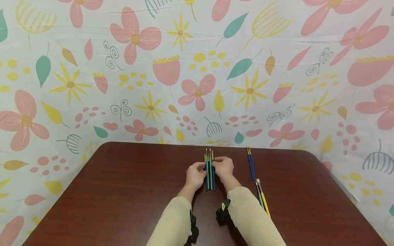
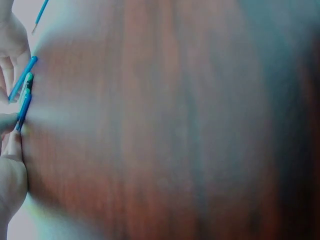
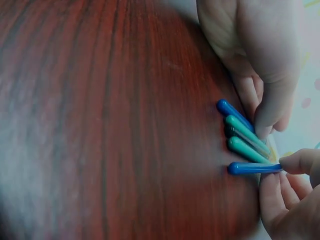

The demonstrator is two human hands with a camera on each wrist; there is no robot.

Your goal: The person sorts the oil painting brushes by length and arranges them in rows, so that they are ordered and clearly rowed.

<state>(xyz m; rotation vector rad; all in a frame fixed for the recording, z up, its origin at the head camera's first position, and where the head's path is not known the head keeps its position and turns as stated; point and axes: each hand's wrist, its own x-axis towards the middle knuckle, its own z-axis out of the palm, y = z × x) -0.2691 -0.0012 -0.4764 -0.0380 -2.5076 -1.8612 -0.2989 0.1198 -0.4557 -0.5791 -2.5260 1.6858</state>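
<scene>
Several paintbrushes lie side by side on the table, bristles towards the wall. Two have green handles (image 1: 210,176), flanked by a blue-handled paintbrush (image 3: 235,114) on the left and another blue-handled paintbrush (image 3: 252,168) on the right. My left hand (image 1: 196,176) grips the left blue brush, thumb against its handle. From the other side, my right hand (image 1: 223,166) pinches the right blue brush between thumb and fingers. In the right wrist view a dark handle end (image 3: 230,131) shows between the green ones. The blue handles angle apart slightly from the green.
Right of my hands lie two blue paintbrushes (image 1: 251,165) close together. Nearer me are a green paintbrush (image 1: 260,195) and a yellow paintbrush (image 1: 264,200), partly behind my right sleeve. A flower-patterned cloth (image 1: 197,126) hangs behind the dark wooden table (image 1: 138,191).
</scene>
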